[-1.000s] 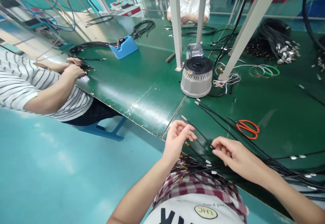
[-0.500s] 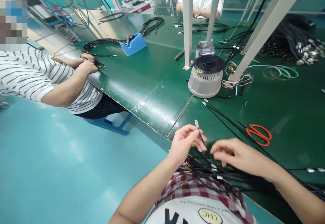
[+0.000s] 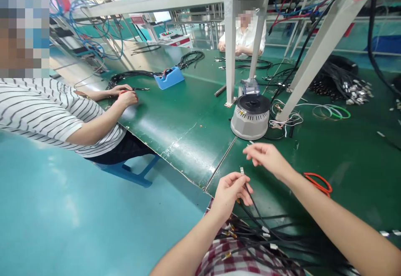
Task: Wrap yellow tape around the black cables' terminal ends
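Observation:
My left hand (image 3: 232, 190) is closed near the table edge, pinching a black cable (image 3: 255, 205) just below its silver connector (image 3: 242, 170), which points up. My right hand (image 3: 265, 157) reaches farther forward, just in front of the round grey machine (image 3: 249, 119). Its fingers are curled together over cable tips (image 3: 250, 143) on the table; what lies between them is hidden. Several black cables with white tags (image 3: 273, 246) and metal ends lie across my lap and the table edge. Orange-handled scissors (image 3: 319, 183) lie partly hidden behind my right forearm.
Left, a person in a striped shirt (image 3: 40, 113) works at the green table (image 3: 188, 142). A blue tape dispenser (image 3: 171, 79) stands beyond. White frame posts (image 3: 230, 54) rise near the machine. A connector pile (image 3: 354, 88) and thin coiled wires (image 3: 335, 113) lie to the right.
My right hand has moved forward from beside my left hand to the cable tips near the machine. My left hand still holds its cable. The view has tilted up.

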Demonstrator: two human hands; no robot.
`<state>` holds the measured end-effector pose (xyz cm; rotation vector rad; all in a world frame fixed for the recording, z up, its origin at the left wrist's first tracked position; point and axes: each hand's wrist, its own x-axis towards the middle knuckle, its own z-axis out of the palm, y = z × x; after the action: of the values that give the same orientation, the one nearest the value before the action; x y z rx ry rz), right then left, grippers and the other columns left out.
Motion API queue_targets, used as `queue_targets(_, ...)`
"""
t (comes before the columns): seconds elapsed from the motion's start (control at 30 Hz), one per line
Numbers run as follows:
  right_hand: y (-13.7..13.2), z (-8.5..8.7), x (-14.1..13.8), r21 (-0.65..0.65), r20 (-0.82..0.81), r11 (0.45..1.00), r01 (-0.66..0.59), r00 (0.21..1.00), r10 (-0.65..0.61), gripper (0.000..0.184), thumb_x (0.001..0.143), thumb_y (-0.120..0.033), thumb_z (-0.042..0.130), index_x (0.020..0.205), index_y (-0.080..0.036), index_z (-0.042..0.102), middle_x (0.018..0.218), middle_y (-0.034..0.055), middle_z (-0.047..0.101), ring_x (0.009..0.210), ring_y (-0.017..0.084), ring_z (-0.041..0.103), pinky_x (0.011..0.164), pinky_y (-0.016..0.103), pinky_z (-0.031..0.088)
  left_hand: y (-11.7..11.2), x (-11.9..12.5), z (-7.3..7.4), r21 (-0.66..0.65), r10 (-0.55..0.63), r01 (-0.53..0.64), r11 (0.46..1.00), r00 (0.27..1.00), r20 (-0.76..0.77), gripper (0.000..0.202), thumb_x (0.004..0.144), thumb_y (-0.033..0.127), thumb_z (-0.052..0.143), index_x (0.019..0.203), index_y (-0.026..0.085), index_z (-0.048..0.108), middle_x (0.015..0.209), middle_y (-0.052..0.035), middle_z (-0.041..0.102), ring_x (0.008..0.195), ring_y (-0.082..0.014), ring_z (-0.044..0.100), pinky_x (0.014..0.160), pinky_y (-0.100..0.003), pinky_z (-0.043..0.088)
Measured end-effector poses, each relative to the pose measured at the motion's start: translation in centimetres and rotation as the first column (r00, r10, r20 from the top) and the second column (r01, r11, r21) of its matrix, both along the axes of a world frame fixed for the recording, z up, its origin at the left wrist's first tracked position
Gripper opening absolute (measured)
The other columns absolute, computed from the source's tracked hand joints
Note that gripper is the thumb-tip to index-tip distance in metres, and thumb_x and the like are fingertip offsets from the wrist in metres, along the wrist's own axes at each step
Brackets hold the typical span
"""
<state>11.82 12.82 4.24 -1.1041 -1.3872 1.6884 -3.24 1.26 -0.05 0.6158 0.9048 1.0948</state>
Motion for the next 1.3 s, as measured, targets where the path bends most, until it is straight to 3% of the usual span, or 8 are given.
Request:
queue_targets(0.13,5.1,2.0,-1.8,-0.065,-0.106,0.978,0.196,0.974,-0.202,0.031,0.087,-0.044,0.076,0.098,-0.015,0.074,0.077,0.0029,0.068,0.053,0.005,0.052,0.046,0.015,0.039,0.6,0.2,-1.3,0.029,0.038,-0.037,0.999,0.999,-0.034,0.044,0.086,0.053,0.071,0.095,0.012,0.059,0.076,-0.0076,0.069,0.051,-0.0165,0.067,0.046,-0.022,0.049)
queue_targets(0.33,9.0,3.6,-5.5,-0.306,-0.207,0.926,0.22,0.935,-0.29,0.048,0.094,-0.06,0.059,0.092,-0.013,0.069,0.073,0.0056,0.067,0.049,0.005,0.053,0.041,0.014,0.041,0.5,0.0,-2.3,0.077,0.039,-0.037,0.996,0.999,-0.027,0.045,0.088,0.056,0.068,0.096,0.012,0.057,0.074,-0.0077,0.069,0.049,-0.0174,0.067,0.045,-0.022,0.048)
queue_targets(0.47,9.3,3.9,-6.3,-0.371,-0.231,0.901,0.224,0.917,-0.324,0.051,0.098,-0.059,0.052,0.09,-0.011,0.069,0.068,0.0051,0.065,0.048,0.006,0.054,0.039,0.014,0.041,0.5,-0.2,-2.7,0.089,0.028,-0.028,0.996,1.0,-0.007,0.046,0.088,0.057,0.069,0.096,0.013,0.057,0.076,-0.0083,0.07,0.05,-0.0176,0.068,0.045,-0.022,0.049)
queue_targets(0.67,8.9,3.6,-6.3,-0.339,-0.206,0.888,0.312,0.896,-0.393,0.022,0.099,-0.026,0.058,0.091,-0.011,0.071,0.069,0.0035,0.067,0.05,0.004,0.055,0.04,0.011,0.04,0.6,-0.3,-2.7,0.109,0.014,-0.015,0.994,1.0,0.007,0.043,0.091,0.054,0.066,0.096,0.013,0.057,0.076,-0.0076,0.069,0.051,-0.017,0.068,0.046,-0.022,0.049)
queue_targets(0.8,8.6,3.5,-6.1,-0.331,-0.185,0.885,0.327,0.897,-0.401,0.013,0.093,-0.015,0.06,0.091,-0.01,0.072,0.073,0.0059,0.07,0.05,0.005,0.057,0.04,0.012,0.04,0.5,-0.4,-2.5,0.101,0.017,-0.017,0.995,1.0,-0.003,0.044,0.091,0.055,0.066,0.096,0.013,0.057,0.076,-0.0077,0.069,0.05,-0.0167,0.067,0.046,-0.022,0.048)
queue_targets(1.1,9.4,4.0,-5.7,-0.386,-0.144,0.875,0.291,0.918,-0.369,0.019,0.094,-0.021,0.057,0.088,-0.009,0.071,0.068,0.0063,0.069,0.047,0.005,0.057,0.039,0.012,0.039,0.4,-0.3,-2.2,0.084,0.034,-0.034,0.996,0.999,-0.008,0.045,0.088,0.056,0.068,0.097,0.013,0.058,0.075,-0.0069,0.069,0.05,-0.0165,0.067,0.045,-0.022,0.047)
queue_targets(1.3,9.3,3.7,-6.2,-0.357,-0.108,0.88,0.315,0.921,-0.374,0.016,0.091,-0.014,0.057,0.088,-0.009,0.071,0.069,0.0073,0.069,0.051,0.007,0.061,0.041,0.013,0.041,0.5,-0.3,-2.2,0.075,0.034,-0.032,0.997,0.999,-0.016,0.048,0.086,0.058,0.069,0.095,0.013,0.058,0.075,-0.0069,0.07,0.049,-0.0168,0.067,0.045,-0.022,0.046)
